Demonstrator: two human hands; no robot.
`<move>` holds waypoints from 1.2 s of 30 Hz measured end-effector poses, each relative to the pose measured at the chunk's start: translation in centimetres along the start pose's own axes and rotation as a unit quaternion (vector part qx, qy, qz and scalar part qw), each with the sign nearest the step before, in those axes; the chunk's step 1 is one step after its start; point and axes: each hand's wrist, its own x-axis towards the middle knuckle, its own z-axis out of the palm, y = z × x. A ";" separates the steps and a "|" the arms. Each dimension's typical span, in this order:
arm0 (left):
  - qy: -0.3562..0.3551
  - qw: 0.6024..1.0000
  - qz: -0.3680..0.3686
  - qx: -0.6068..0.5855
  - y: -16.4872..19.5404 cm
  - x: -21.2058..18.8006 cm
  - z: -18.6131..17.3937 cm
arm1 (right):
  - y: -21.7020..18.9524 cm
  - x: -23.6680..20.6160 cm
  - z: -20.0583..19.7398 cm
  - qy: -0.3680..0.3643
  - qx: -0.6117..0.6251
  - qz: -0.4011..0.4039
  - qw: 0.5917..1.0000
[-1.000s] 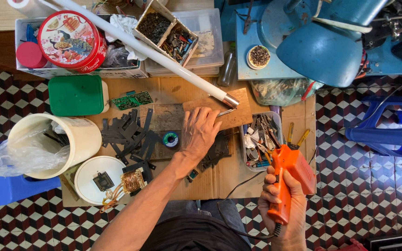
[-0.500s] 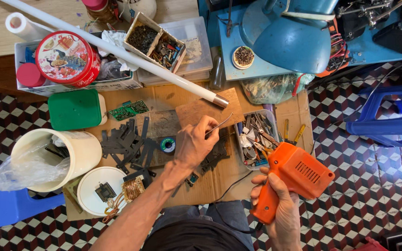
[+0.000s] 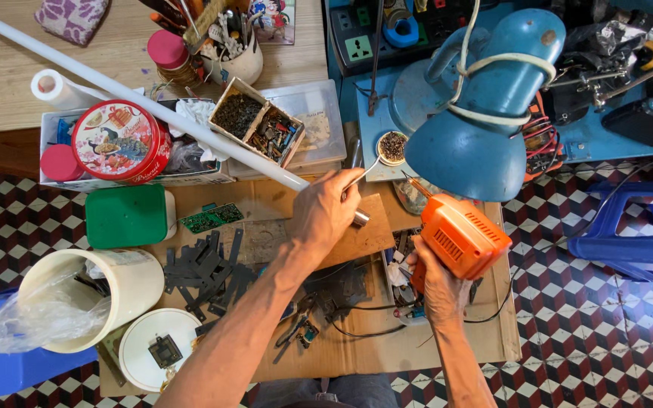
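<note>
The head view looks straight down on a cluttered low table (image 3: 417, 347) of brown board. At its 9 o'clock edge a white bucket (image 3: 126, 279) holds a crumpled clear plastic bag, and at 7 o'clock a white lid (image 3: 153, 349) carries one small dark component. Above them sits a green box (image 3: 126, 217), shut, and at 11 o'clock a red round tin (image 3: 119, 142), also shut, rests on a clear storage bin. A long white tube (image 3: 137, 98) crosses over a small cardboard tray (image 3: 257, 128) split in two, one half filled with dark granular bits, the other with mixed small electronic parts. Dark metal strips (image 3: 209, 268) lie loose near the table's middle.

The left hand (image 3: 326, 215) is closed on a thin metal tool (image 3: 360, 177) at about 12 o'clock, its tip reaching toward a small round tin (image 3: 393, 147) of brownish material on the blue base of the lamp (image 3: 478, 128). The right hand (image 3: 436, 283) is clamped around the grip of an orange soldering gun (image 3: 459, 234) at 3 o'clock, tip pointing up-left toward that tin. The tip is not yet on any workpiece; soldering looks to be in preparation, with the joining itself left to do.
</note>
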 end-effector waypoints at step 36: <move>-0.094 0.994 -0.018 -0.047 -2.9 4.9 3.2 | 1.2 5.4 2.4 -0.008 -0.118 0.039 0.992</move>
